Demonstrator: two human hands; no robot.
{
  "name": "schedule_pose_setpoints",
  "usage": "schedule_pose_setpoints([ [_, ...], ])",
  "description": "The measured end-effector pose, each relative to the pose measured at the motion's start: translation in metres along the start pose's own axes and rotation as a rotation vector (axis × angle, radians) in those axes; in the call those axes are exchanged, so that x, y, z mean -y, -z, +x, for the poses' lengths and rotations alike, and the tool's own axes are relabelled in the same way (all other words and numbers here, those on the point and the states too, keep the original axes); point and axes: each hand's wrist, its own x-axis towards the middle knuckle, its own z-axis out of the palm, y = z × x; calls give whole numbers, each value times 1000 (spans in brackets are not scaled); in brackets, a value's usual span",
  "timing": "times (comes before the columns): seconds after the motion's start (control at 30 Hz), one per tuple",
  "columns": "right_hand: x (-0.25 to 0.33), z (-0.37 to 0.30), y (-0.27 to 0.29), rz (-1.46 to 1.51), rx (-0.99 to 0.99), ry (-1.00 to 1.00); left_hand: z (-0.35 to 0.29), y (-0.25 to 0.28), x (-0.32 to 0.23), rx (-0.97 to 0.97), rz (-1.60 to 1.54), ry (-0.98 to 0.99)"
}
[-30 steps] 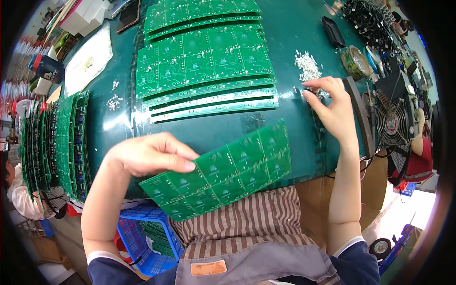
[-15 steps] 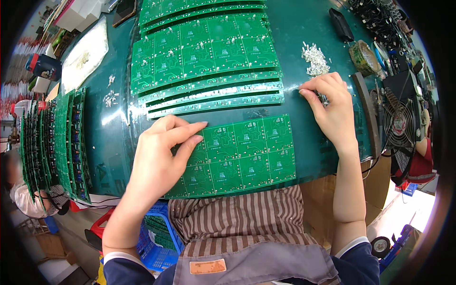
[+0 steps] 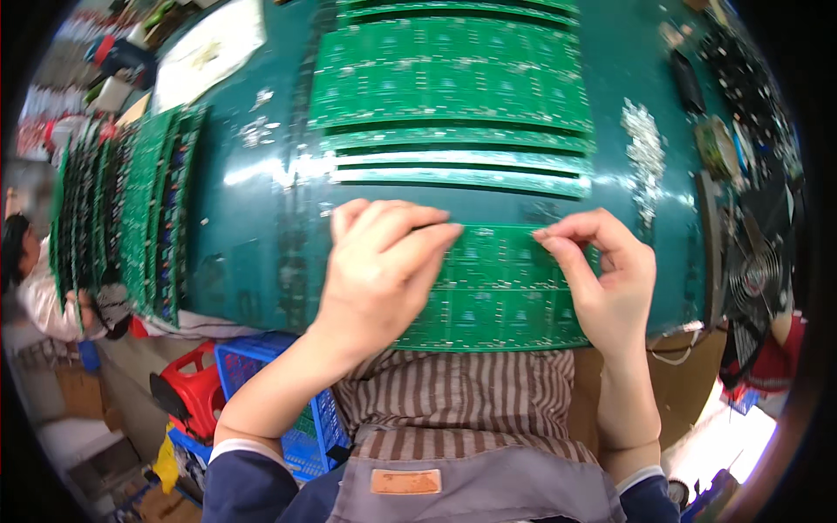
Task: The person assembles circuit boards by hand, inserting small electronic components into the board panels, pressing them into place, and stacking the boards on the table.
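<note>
A green circuit board panel lies flat at the table's front edge before me. My left hand is over its left part, thumb and forefinger drawn together near the board's far edge; anything between them is too small to make out. At the far right part of the board, my right hand has thumb and forefinger pinched, other fingers curled; what they pinch I cannot make out. Beyond the board, overlapping green circuit boards lie in rows. A pile of small clear-white parts sits beyond my right hand.
Upright circuit boards stand in a row at left, near another person. Small loose parts and a white sheet lie far left. Tape roll and fan are at right. A blue crate and red stool stand below.
My right hand has moved from beside the small parts pile to the board's far right part. The view has shifted, and my left hand still hovers at the board's far edge.
</note>
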Motion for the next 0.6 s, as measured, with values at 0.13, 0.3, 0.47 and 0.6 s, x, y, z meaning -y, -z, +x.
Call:
schedule_pose_setpoints([
  [0.13, 12, -1, -20, -61, 12, 56, 5, 36, 15, -1, -84, 42],
  [0.3, 14, -4, -31, -8, -36, -34, 28, 85, 122, -246, 291, 310],
  [0.47, 12, -4, -36, 5, -60, -26, 33, 73, 184, -245, 518, 201],
  [0.6, 3, -2, -40, -8, -70, -34, 31, 72, 187, -149, 431, 172],
])
